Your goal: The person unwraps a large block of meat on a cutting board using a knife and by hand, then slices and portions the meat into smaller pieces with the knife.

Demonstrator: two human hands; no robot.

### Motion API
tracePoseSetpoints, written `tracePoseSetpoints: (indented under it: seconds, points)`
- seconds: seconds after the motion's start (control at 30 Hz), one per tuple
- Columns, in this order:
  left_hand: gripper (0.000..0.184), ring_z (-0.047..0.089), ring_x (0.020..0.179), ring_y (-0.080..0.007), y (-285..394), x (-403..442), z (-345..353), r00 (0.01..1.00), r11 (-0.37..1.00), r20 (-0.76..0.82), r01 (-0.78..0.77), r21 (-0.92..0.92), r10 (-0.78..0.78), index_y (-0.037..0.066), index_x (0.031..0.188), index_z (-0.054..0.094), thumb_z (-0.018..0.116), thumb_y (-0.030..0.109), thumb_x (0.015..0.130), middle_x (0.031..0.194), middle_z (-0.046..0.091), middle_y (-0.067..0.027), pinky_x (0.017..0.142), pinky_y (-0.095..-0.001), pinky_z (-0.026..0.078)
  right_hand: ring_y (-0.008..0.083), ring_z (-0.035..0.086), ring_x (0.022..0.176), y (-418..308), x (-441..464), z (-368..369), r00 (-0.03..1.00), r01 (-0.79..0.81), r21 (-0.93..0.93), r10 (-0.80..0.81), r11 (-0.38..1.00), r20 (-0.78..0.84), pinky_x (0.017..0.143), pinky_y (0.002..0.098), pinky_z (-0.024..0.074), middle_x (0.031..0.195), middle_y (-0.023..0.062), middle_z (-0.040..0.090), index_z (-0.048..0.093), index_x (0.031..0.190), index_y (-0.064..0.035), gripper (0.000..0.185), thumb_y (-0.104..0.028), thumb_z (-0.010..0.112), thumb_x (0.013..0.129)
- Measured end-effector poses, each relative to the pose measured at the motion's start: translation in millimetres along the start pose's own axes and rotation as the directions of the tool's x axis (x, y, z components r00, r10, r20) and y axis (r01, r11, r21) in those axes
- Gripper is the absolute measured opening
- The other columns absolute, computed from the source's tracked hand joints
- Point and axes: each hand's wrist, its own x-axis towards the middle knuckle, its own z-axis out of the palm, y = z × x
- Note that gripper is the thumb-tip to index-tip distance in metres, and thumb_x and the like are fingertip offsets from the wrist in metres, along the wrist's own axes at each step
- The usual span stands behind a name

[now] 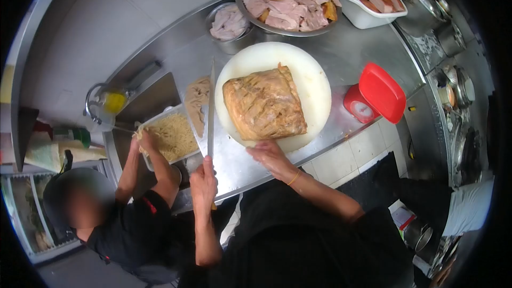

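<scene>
A browned, roughly rectangular slab of meat, its top creased, lies on a round white board. A long knife is held near the board's left edge, tip forward

Head cam, wide-angle, looks fwd & down, near steel ctr.

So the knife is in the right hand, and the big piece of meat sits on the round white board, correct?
Not quite: the head view shows the left hand holding the knife, not the right hand. The piece of meat does sit on the round white board.
</scene>
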Motion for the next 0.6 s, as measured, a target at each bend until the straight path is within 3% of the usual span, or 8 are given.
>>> tracePoseSetpoints:
  seconds: [0.03, 0.07, 0.17, 0.23, 0.3, 0.4, 0.5, 0.6]
  points:
    - [0.074, 0.060, 0.057, -0.0234, -9.9, -10.2, 1.9, 1.000, 1.000, -0.024, 0.003, -0.015, -0.004, -0.012, 0.084, 0.067, 0.046, 0.056, 0.103, 0.063, 0.060, -0.0171, 0.058, -0.0390, 0.049, 0.0174, 0.063, 0.101, -3.1, 1.4, 2.5, 0.994, -0.064, -0.157, 0.077, 0.986, 0.075, 0.078, 0.0302, 0.0538, 0.124, 0.0107, 0.059, 0.048, 0.135, -0.0042, 0.055, -0.022, 0.077, 0.092]
    - [0.073, 0.057, 0.053, -0.0180, -13.3, -23.1, 2.7, 0.996, 0.989, 0.030, 0.090, -0.116, -0.087, -0.010, 0.082, 0.066, 0.046, 0.057, 0.103, 0.059, 0.058, -0.0112, 0.053, -0.0357, 0.046, 0.0153, 0.064, 0.097, -8.4, -6.3, 0.6, 0.976, 0.192, -0.286, -0.153, 0.939, 0.153, 0.076, 0.0296, 0.0537, 0.117, 0.0088, 0.063, 0.058, 0.130, -0.0033, 0.048, -0.022, 0.077, 0.091]
    - [0.068, 0.053, 0.052, -0.0136, -30.3, -61.4, 14.2, 0.991, 0.970, 0.049, 0.133, -0.204, -0.126, -0.005, 0.074, 0.063, 0.048, 0.055, 0.103, 0.057, 0.054, -0.0062, 0.049, -0.0311, 0.041, 0.0238, 0.068, 0.094, -73.2, 7.5, -22.2, 0.942, 0.308, -0.451, -0.203, 0.837, 0.268, 0.076, 0.0343, 0.0541, 0.112, 0.0160, 0.068, 0.066, 0.112, -0.0050, 0.035, -0.030, 0.076, 0.090]
    - [0.068, 0.055, 0.055, -0.0143, -28.5, -84.7, 22.8, 0.967, 0.941, 0.090, 0.254, -0.222, -0.240, -0.005, 0.072, 0.062, 0.047, 0.053, 0.104, 0.058, 0.056, -0.0068, 0.054, -0.0325, 0.044, 0.0316, 0.066, 0.104, -119.7, 36.0, -35.1, 0.869, 0.488, -0.548, -0.438, 0.680, 0.231, 0.088, 0.0426, 0.0510, 0.120, 0.0184, 0.066, 0.068, 0.114, -0.0061, 0.035, -0.035, 0.070, 0.094]
    - [0.068, 0.058, 0.057, -0.0171, -39.0, -97.7, 40.7, 0.967, 0.949, 0.055, 0.254, -0.188, -0.248, -0.006, 0.075, 0.063, 0.047, 0.054, 0.103, 0.060, 0.058, -0.0101, 0.057, -0.0344, 0.047, 0.0382, 0.057, 0.122, -151.1, 79.7, -46.9, 0.802, 0.471, -0.803, -0.556, 0.365, 0.218, 0.105, 0.0520, 0.0404, 0.128, 0.0215, 0.063, 0.065, 0.122, -0.0054, 0.054, -0.052, 0.061, 0.095]
    - [0.067, 0.066, 0.066, -0.0263, -42.0, -109.2, 61.0, 0.967, 0.953, 0.057, 0.253, -0.170, -0.246, -0.007, 0.085, 0.068, 0.045, 0.053, 0.104, 0.067, 0.064, -0.0189, 0.066, -0.0402, 0.051, 0.0402, 0.049, 0.133, -145.9, 127.9, -57.1, 0.891, 0.277, -0.950, -0.408, 0.146, 0.198, 0.113, 0.0567, 0.0305, 0.131, 0.0234, 0.062, 0.060, 0.128, -0.0044, 0.077, -0.071, 0.052, 0.090]
    - [0.066, 0.067, 0.069, -0.0342, -30.9, -116.0, 65.1, 0.971, 0.963, 0.060, 0.236, -0.132, -0.230, -0.007, 0.083, 0.066, 0.043, 0.051, 0.105, 0.070, 0.064, -0.0232, 0.070, -0.0434, 0.051, 0.0400, 0.048, 0.134, -152.2, 126.3, -66.4, 0.953, 0.239, -0.965, -0.218, 0.110, 0.211, 0.113, 0.0568, 0.0310, 0.135, 0.0245, 0.058, 0.054, 0.138, -0.0075, 0.093, -0.082, 0.047, 0.084]
    - [0.065, 0.066, 0.074, -0.0419, -22.8, -124.0, 64.0, 0.979, 0.978, 0.065, 0.196, -0.069, -0.192, -0.007, 0.083, 0.065, 0.041, 0.049, 0.106, 0.073, 0.064, -0.0266, 0.073, -0.0459, 0.050, 0.0410, 0.050, 0.131, -142.7, 112.4, -76.1, 0.956, 0.204, -0.964, -0.246, 0.170, 0.159, 0.112, 0.0573, 0.0307, 0.132, 0.0227, 0.061, 0.059, 0.130, -0.0055, 0.088, -0.080, 0.048, 0.085]
